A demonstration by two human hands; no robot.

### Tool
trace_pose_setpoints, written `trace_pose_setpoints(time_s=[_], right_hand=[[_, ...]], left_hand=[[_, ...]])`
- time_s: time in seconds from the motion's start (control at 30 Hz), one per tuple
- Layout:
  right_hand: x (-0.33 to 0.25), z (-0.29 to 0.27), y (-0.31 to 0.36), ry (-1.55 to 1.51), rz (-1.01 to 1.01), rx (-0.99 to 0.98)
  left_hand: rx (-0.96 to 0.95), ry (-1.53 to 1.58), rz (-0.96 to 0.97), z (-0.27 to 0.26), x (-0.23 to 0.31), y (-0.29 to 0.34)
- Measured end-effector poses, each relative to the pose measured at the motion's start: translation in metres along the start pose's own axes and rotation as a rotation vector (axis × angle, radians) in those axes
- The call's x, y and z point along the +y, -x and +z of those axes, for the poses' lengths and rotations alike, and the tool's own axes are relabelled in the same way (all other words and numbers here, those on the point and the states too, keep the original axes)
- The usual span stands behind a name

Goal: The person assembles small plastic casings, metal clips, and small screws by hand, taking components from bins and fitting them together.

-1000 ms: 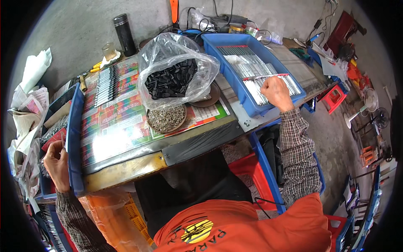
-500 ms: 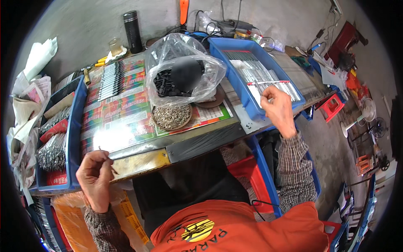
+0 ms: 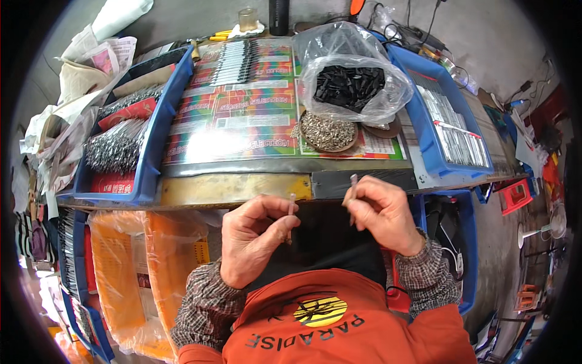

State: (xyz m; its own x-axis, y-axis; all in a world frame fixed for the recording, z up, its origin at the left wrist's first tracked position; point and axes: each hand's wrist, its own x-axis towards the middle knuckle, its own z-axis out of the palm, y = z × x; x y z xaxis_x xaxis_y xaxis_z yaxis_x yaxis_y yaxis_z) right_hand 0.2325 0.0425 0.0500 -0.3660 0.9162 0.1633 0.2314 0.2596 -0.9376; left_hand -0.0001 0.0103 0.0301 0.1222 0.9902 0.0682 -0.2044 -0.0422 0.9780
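My left hand (image 3: 253, 238) is pinched around a slim silvery rod (image 3: 291, 207), which stands roughly upright between thumb and forefinger. Just to its right, my right hand (image 3: 384, 213) grips a second slim rod (image 3: 354, 182), also held near upright. The two rods are apart, in front of the bench's near edge and above my lap. Fingers cover much of each rod, so their full shape is hidden. On the bench ahead lie a round dish of small metal pieces (image 3: 327, 131) and a clear plastic bag (image 3: 309, 45) of small black parts (image 3: 348, 87).
A blue tray (image 3: 433, 151) on the right holds rows of silvery rods. Another blue tray (image 3: 147, 173) on the left holds bundled thin rods. Black-ended rods (image 3: 233, 62) lie side by side on the printed mat (image 3: 254, 136). An orange crate (image 3: 115, 267) stands below the bench.
My right hand has left the right blue tray and come back to the middle, carrying a rod. My left hand has moved right toward it. The view has turned.
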Motion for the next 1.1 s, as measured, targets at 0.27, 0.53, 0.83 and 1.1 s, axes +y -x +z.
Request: trace_pose_setpoints(time_s=[0.27, 0.53, 0.83, 1.1], right_hand=[[0.004, 0.048, 0.001, -0.164, -0.021, -0.115], [0.014, 0.062, 0.004, -0.142, -0.087, -0.114], [0.015, 0.064, 0.007, -0.15, -0.056, -0.098], [0.015, 0.064, 0.008, -0.15, -0.048, -0.082]], left_hand=[[-0.023, 0.157, -0.08, -0.004, -0.017, 0.007], [0.003, 0.224, -0.02, 0.002, -0.025, 0.009], [0.023, 0.272, -0.052, 0.006, -0.029, 0.011], [0.035, 0.281, -0.044, 0.007, -0.032, 0.01]])
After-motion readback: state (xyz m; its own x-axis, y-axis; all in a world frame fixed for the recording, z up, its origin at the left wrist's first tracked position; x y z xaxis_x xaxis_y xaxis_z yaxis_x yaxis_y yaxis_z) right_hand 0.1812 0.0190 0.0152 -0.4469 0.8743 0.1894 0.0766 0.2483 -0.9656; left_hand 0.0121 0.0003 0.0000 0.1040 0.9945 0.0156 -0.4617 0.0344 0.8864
